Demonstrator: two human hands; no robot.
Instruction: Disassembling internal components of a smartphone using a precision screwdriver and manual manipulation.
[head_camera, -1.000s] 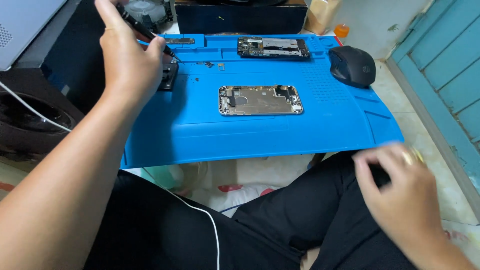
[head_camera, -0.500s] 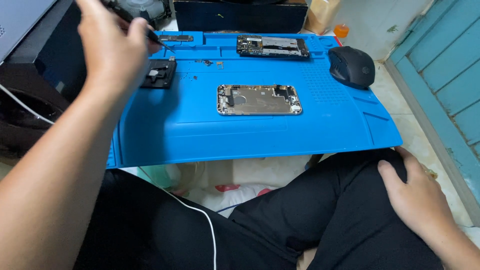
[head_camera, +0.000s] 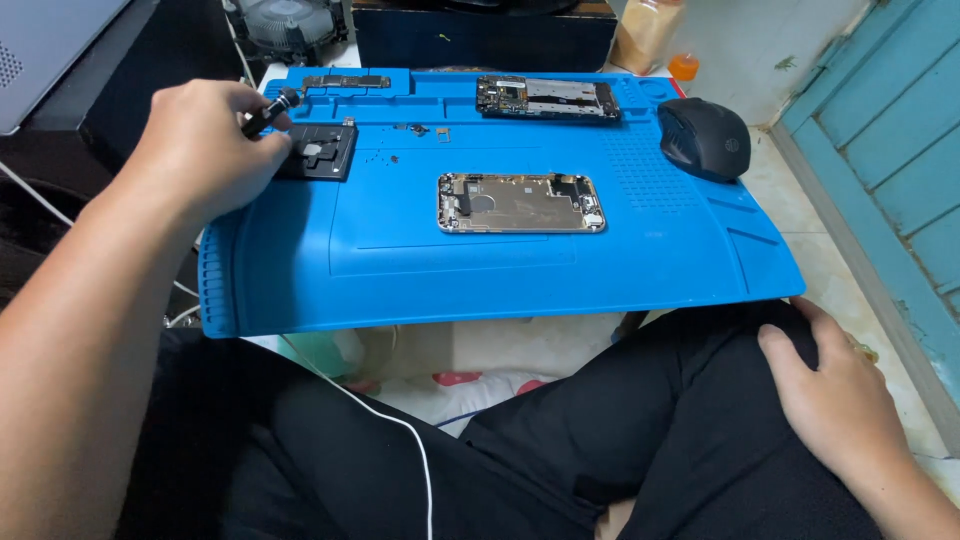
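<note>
A slim black tool (head_camera: 268, 110) with a pale metal tip sits in the upper left of the frame, above the back left corner of the blue work mat (head_camera: 420, 270). Its long axis runs diagonally, tip pointing up and right, just above a small black square fixture (head_camera: 318, 152). The left hand (head_camera: 205, 150) pinches the tool between thumb and curled fingers, knuckles up, forearm stretching from the lower left corner. The right hand (head_camera: 835, 395) lies flat and relaxed on the black trouser leg (head_camera: 640, 430) at lower right, holding nothing. 1 opened phone shell (head_camera: 521, 203) lies mid-mat.
</note>
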